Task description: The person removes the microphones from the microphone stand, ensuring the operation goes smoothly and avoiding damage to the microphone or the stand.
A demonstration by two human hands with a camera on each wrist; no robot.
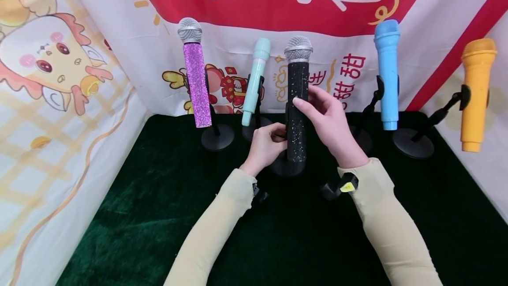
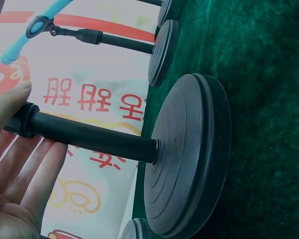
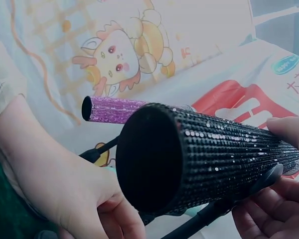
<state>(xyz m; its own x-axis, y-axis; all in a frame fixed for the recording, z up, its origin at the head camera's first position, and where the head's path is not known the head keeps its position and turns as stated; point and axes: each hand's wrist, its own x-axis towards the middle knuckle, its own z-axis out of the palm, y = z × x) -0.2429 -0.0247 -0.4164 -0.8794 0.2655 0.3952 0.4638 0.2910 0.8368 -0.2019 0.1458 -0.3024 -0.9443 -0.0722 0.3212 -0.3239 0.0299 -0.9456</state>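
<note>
In the head view a black glittery microphone (image 1: 297,78) with a silver mesh head stands upright at the middle of the row. My right hand (image 1: 333,125) holds its body between thumb and fingers, from the right side. Seen by the right wrist, the microphone's round dark butt end (image 3: 149,159) faces the camera, and a clip (image 3: 266,180) sits against its underside. My left hand (image 1: 265,145) grips the black stand's pole (image 2: 94,134) below the microphone, thumb on one side and fingers on the other. The stand's round base (image 2: 177,154) rests on the green cloth.
Left of the black microphone are a purple glittery microphone (image 1: 196,85) and a mint one (image 1: 254,85), each on a stand. To the right stand a blue microphone (image 1: 388,74) and a yellow one (image 1: 476,96). A printed cloth backdrop (image 1: 238,16) hangs behind the green tablecloth (image 1: 151,215).
</note>
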